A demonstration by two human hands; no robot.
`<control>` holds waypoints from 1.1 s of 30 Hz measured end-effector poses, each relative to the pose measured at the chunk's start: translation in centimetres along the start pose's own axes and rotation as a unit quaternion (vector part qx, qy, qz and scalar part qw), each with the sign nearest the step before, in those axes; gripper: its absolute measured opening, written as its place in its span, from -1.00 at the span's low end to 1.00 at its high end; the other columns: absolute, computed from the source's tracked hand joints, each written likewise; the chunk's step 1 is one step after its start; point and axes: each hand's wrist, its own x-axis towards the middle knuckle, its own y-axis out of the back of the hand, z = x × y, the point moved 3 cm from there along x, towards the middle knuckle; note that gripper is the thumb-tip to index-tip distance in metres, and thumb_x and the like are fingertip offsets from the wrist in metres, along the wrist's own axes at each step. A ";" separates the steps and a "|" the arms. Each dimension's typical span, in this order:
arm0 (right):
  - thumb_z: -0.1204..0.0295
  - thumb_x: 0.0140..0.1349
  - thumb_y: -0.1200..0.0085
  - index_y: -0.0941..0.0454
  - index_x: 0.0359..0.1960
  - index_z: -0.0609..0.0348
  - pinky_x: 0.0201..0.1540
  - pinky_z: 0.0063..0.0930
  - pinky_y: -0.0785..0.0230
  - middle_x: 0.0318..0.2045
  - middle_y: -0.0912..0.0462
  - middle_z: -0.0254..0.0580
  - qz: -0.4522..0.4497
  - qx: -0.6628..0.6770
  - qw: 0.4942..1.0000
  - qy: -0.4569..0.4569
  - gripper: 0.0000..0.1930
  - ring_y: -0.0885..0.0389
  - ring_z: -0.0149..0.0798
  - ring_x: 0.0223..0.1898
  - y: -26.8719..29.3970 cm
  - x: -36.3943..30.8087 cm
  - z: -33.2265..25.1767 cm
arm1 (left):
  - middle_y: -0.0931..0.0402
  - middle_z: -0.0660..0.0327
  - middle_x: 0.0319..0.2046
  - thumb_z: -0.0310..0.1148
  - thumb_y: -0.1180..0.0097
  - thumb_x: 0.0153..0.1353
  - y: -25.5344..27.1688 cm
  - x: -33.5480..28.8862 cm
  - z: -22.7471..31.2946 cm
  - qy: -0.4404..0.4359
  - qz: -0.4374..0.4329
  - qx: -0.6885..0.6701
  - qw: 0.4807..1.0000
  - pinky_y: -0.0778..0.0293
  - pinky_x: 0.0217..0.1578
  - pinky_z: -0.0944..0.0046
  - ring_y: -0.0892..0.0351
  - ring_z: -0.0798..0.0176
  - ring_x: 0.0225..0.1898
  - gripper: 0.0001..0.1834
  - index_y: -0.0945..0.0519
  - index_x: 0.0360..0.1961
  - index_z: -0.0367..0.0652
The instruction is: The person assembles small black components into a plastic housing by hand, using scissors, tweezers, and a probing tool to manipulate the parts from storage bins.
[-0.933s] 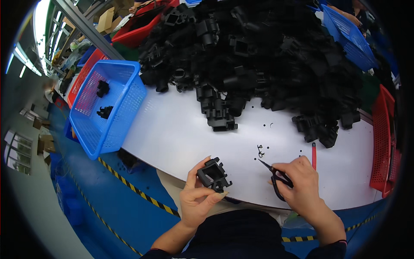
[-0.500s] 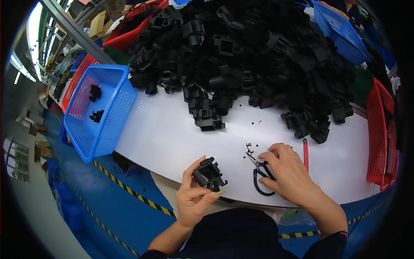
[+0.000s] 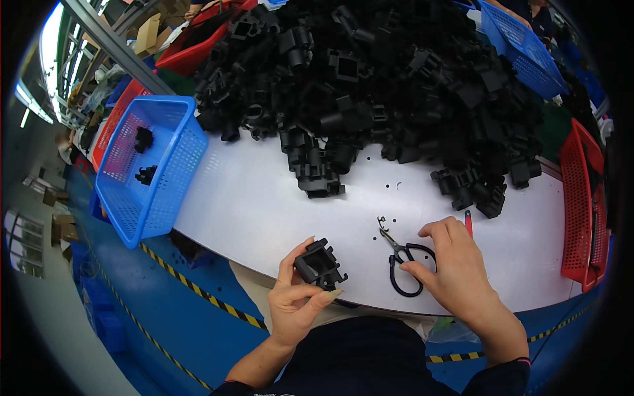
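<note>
My left hand (image 3: 295,300) grips a black plastic housing (image 3: 319,264) with a square opening and small hooks on one side, held over the table's near edge. A pair of black-handled scissors (image 3: 399,249) lies on the table, blades pointing away. Over the handle loops is my right hand (image 3: 456,264), open, its thumb and forefinger apart. Its thumb is close to the loops; whether it touches them I cannot tell. By the blade tips lies a small black hooked scrap (image 3: 381,220).
A large heap of black plastic parts (image 3: 370,86) covers the far table. On the left, a blue basket (image 3: 191,142) holds two black parts. A red basket (image 3: 576,211) stands at the right edge. A red-handled tool (image 3: 469,223) lies beyond my right hand.
My right hand has drawn back slightly to the right, its fingers further from the blades. The scissors' handles have spread wider. My left hand still holds the housing in nearly the same place.
</note>
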 end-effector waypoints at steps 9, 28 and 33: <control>0.22 -0.13 -0.25 -0.40 -0.52 0.28 -0.37 -0.33 -0.29 -0.54 -0.41 -0.09 -0.104 -0.024 0.994 0.007 -0.63 -0.43 -0.14 -0.42 -1.5 0.5 0.8 | -0.16 -0.02 0.15 -0.46 -0.30 -0.11 -0.2 0.2 -0.2 -0.009 -0.013 0.026 1.000 -0.27 0.02 0.22 -0.36 0.10 0.04 -0.88 -0.63 -0.56 -0.31; 0.34 0.21 0.06 -0.27 -0.03 0.43 -0.53 -0.52 -0.26 -0.13 -0.42 0.38 -0.308 0.835 0.421 -0.176 -0.60 -0.42 -0.28 -0.54 -6.2 -5.4 -1.9 | -0.10 -0.04 0.18 -0.44 -0.30 -0.08 0.4 -0.5 0.0 -0.018 -0.008 -0.013 1.000 -0.17 0.11 0.13 -0.22 0.03 0.15 -0.87 -0.63 -0.55 -0.30; 0.31 0.15 -0.07 -0.22 0.02 0.50 -0.69 -0.66 -0.17 -0.30 -0.49 0.18 -0.308 0.823 0.431 -0.204 -0.46 -0.37 -0.41 -0.59 -5.9 -5.1 -2.6 | -0.10 -0.08 0.17 -0.40 -0.30 -0.09 0.5 -1.2 0.2 -0.020 0.015 0.007 1.000 -0.14 0.13 0.11 -0.21 -0.01 0.15 -0.86 -0.64 -0.55 -0.26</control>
